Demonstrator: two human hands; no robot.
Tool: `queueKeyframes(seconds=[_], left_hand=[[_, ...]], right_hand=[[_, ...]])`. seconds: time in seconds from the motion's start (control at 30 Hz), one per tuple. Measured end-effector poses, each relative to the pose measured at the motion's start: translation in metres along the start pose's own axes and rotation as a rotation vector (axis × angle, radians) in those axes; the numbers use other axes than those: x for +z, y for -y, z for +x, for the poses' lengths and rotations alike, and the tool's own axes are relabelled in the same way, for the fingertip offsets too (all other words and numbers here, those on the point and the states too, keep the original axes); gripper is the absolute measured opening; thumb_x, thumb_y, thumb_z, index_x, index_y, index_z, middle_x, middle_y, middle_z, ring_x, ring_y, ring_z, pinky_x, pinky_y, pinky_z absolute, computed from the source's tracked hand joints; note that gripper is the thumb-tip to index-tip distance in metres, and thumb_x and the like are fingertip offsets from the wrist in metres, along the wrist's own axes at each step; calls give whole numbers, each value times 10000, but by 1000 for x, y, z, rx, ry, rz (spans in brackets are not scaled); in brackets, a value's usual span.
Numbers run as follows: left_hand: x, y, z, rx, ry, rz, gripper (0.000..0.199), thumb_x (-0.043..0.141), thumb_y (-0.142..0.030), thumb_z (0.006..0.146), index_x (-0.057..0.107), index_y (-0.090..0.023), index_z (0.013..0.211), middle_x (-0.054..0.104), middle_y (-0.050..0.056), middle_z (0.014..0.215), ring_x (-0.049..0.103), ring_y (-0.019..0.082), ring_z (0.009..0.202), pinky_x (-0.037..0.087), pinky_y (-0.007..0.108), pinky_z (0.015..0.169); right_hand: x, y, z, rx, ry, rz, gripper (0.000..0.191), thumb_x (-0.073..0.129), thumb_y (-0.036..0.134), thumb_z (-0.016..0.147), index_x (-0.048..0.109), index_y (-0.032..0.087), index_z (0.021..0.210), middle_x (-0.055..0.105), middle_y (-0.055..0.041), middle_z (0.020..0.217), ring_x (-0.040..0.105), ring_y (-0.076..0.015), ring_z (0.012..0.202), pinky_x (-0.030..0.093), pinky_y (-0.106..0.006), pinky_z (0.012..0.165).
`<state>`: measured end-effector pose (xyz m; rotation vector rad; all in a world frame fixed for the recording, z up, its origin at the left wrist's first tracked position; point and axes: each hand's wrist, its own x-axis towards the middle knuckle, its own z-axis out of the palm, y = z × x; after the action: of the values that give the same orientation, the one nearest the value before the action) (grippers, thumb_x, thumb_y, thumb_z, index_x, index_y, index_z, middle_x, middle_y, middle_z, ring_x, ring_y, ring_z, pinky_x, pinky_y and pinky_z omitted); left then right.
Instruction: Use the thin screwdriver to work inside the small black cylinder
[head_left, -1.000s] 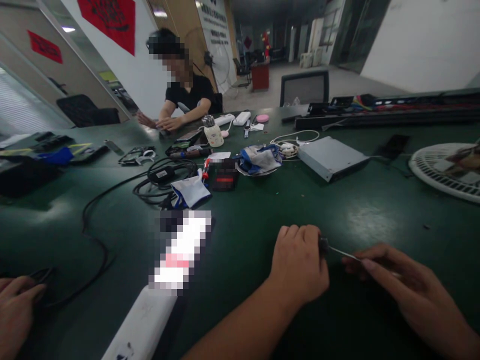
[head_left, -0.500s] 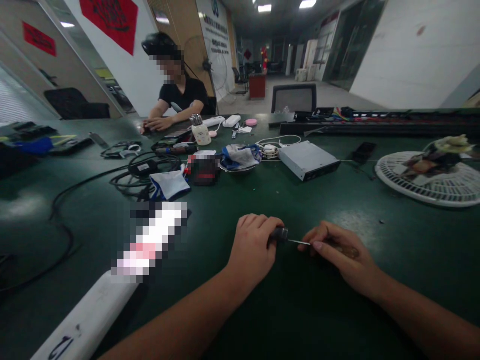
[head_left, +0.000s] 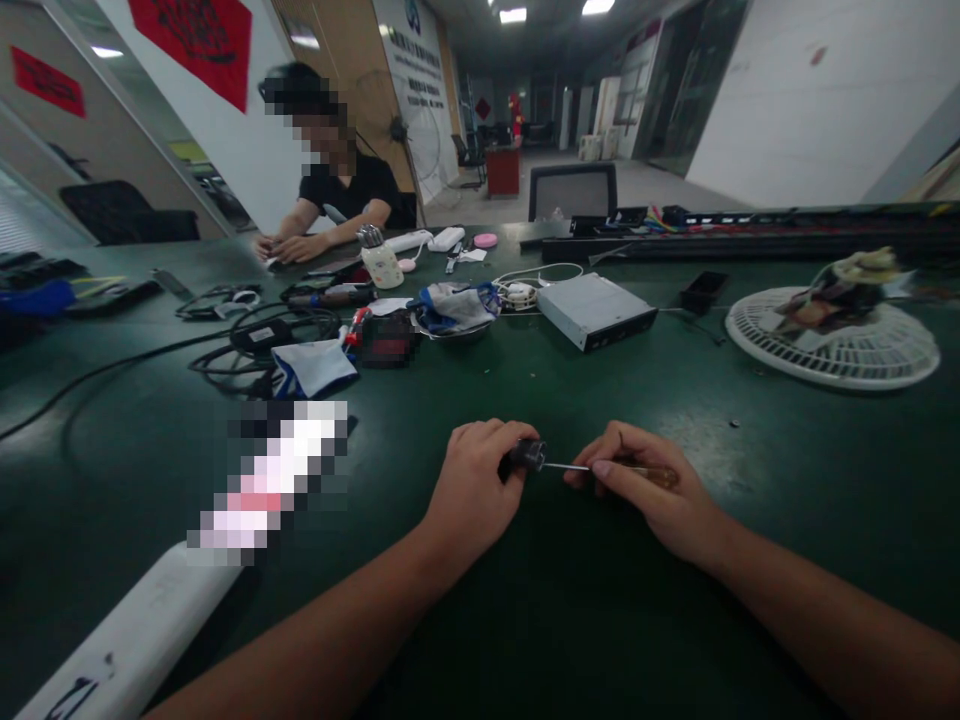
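Observation:
My left hand point(head_left: 480, 480) is closed around a small dark cylindrical part point(head_left: 531, 455). Its open-looking end faces right, and the rest is hidden by my fingers. In my right hand point(head_left: 652, 490) is a screwdriver point(head_left: 660, 475) with an amber-brown handle and a thin metal shaft. The shaft points left, its tip at the end of the dark part; whether it is inside cannot be made out. Both hands are just above the dark green tabletop point(head_left: 585, 630).
On the left lies a long white casing point(head_left: 127, 620). Further back are a blue-and-white glove point(head_left: 315, 367), black cables point(head_left: 259, 335), a bottle point(head_left: 381, 260), a grey metal drive point(head_left: 596, 308) and a white fan grille point(head_left: 832, 335). Another person point(head_left: 345, 190) sits across the table.
The whole view has shifted, so everything appears further left. The screwdriver's handle shows more clearly behind my right thumb, and the dark part's end is turned slightly more into view. Both grips stay the same.

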<state>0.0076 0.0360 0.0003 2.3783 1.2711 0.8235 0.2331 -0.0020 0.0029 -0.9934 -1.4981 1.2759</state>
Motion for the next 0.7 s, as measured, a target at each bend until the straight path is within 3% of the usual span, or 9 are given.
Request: queueKeyframes(seconds=[0.2, 0.4, 0.57, 0.7], left_hand=[[-1, 0, 0, -26, -11, 1, 355, 661, -44, 835, 655, -285, 1095, 697, -24, 1022, 613, 218, 991, 432, 414, 911], [0, 0, 0, -7, 3, 21, 372, 657, -13, 822, 673, -283, 1076, 694, -19, 1005, 599, 224, 998, 419, 421, 925], [-1, 1, -1, -47, -24, 38, 367, 649, -27, 840, 664, -293, 1093, 691, -24, 1012, 597, 224, 989, 420, 434, 930], [-1, 2, 0, -107, -29, 34, 380, 641, -33, 842, 655, -297, 1115, 685, -12, 1079, 602, 236, 1035, 422, 465, 956]], right_hand=[[1, -3, 1, 29, -84, -88, 132, 645, 336, 966, 682, 209, 957, 751, -59, 993, 625, -162, 770, 480, -306, 675], [0, -1, 1, 5, -20, -5, 118, 648, 280, 952, 654, 204, 862, 772, -49, 898, 684, -171, 806, 503, -298, 706], [-1, -2, -1, -27, -147, 15, 132, 641, 279, 956, 654, 202, 849, 784, -44, 820, 703, -161, 710, 504, -279, 629], [1, -3, -2, -24, -299, 57, 256, 506, 391, 1032, 663, 211, 940, 772, -35, 726, 699, -167, 577, 490, -285, 524]])
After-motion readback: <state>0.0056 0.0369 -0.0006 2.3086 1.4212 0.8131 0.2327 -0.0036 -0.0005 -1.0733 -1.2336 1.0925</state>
